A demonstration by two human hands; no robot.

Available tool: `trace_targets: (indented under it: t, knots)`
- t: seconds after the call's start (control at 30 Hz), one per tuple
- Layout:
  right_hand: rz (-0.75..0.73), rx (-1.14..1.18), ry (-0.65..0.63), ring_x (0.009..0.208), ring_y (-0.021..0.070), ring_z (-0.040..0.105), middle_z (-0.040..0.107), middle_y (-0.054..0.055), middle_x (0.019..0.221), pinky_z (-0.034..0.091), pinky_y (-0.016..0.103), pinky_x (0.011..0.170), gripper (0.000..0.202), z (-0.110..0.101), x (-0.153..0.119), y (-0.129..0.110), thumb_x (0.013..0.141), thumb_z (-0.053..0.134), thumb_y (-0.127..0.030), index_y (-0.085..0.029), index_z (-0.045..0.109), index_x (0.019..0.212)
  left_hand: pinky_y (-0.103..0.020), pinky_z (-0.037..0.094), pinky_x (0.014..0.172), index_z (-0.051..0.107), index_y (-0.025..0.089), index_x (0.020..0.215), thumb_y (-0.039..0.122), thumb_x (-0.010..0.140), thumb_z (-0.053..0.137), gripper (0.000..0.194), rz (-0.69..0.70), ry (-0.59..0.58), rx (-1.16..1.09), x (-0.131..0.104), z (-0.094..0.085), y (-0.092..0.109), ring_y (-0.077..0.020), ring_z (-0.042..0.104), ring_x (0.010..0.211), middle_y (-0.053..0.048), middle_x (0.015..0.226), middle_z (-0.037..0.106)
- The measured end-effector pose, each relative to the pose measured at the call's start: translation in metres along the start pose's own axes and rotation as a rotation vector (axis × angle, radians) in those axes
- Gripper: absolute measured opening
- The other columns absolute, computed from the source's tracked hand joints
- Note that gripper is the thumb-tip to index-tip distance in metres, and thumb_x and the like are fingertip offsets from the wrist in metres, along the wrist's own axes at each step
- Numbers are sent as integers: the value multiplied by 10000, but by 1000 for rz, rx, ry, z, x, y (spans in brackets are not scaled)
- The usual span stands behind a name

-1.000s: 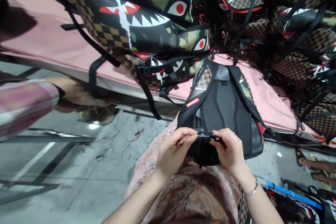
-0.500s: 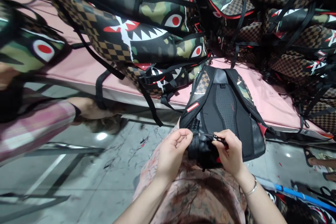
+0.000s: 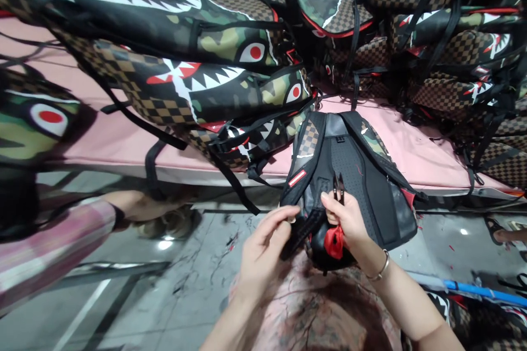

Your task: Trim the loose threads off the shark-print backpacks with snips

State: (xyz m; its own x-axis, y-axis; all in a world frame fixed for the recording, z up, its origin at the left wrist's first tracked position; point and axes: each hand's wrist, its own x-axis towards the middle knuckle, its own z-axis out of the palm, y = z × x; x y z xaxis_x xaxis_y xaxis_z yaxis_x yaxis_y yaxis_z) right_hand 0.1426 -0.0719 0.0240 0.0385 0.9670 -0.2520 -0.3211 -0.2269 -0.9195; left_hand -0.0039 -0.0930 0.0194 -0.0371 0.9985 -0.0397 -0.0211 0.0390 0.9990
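Observation:
A black backpack leans with its padded back panel up, between the pink table and my lap. Its shoulder straps carry brown checks on one side and camouflage on the other. My right hand is closed around small black thread snips, whose two pointed blades stick up past the fingers. Red cloth hangs below that hand at the snips. At the lower left of the bag, my left hand pinches the edge of a black webbing strap; its fingertips are partly hidden.
Stacked shark-print backpacks cover the left of the pink table, and more are piled at right. Another person's arm reaches in at left. A blue pole and more bags lie at lower right.
The snips in my right hand have swung from pointing left to pointing up, and the red cloth has come into view. My left hand has come onto the strap. The view has shifted rightward.

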Motion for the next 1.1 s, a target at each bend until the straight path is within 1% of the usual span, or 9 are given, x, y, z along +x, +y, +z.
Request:
trace_targets:
  t: [0.07,0.17,0.33,0.4,0.5,0.63,0.83,0.97,1.1]
  knots:
    - [52,54,-50,380,32,168,254,-117,444,109,193,373,391,5,1,1,633,666,-455,-198,377,574,-293,403,884,689,209,931,344,657,670,306,56,-52,110,1,0,-3,-206,558,976,-50,1017,656]
    - [23,-28,-86,402,42,262,338,-93,470,204,187,389,348,9,-2,2,666,631,-463,-182,438,596,-301,459,797,702,194,889,335,640,690,287,-35,-40,79,0,4,-6,-194,606,818,-48,878,684]
    - [-287,-419,88,639,111,510,562,-16,719,392,219,588,195,-5,-12,6,796,501,-339,-192,539,919,-218,479,576,702,155,812,333,601,732,277,-262,74,-230,0,10,-3,-124,587,585,-17,652,671]
    - [-390,-619,119,700,125,532,593,2,795,407,232,647,162,-13,-17,8,803,496,-288,-200,559,923,-195,476,562,702,158,835,318,575,752,309,-304,127,-313,0,10,-1,-108,584,571,-6,635,673]
    - [-520,-828,71,697,132,539,607,10,783,413,235,664,122,-18,-23,10,793,520,-245,-192,591,877,-205,491,597,708,154,852,310,556,762,339,-296,160,-315,0,11,0,-115,600,601,-19,690,694]
    - [-662,-945,23,711,141,555,618,28,777,419,243,668,123,-14,-24,9,827,494,-240,-183,596,866,-266,506,718,711,152,879,327,589,737,340,-213,136,-172,-2,10,-7,-158,627,721,-49,834,710]
    - [-686,-953,59,694,143,571,627,23,727,424,248,661,130,-15,-22,10,840,488,-232,-187,590,772,-267,500,750,707,172,899,348,619,716,331,-212,87,-109,-4,9,-11,-171,629,783,-43,881,705]
    - [-640,-871,46,709,149,591,637,30,780,451,254,637,119,-15,-31,13,840,479,-223,-190,582,892,-254,501,676,701,153,889,348,629,715,325,-246,92,-125,-7,14,-6,-153,618,681,-34,760,694]
    - [-646,-905,-37,716,186,621,654,40,759,494,309,653,141,-37,-38,26,835,483,-255,-245,624,850,-259,492,601,698,140,808,416,658,679,315,-203,-6,-87,-7,13,-16,-160,609,607,-47,666,676]
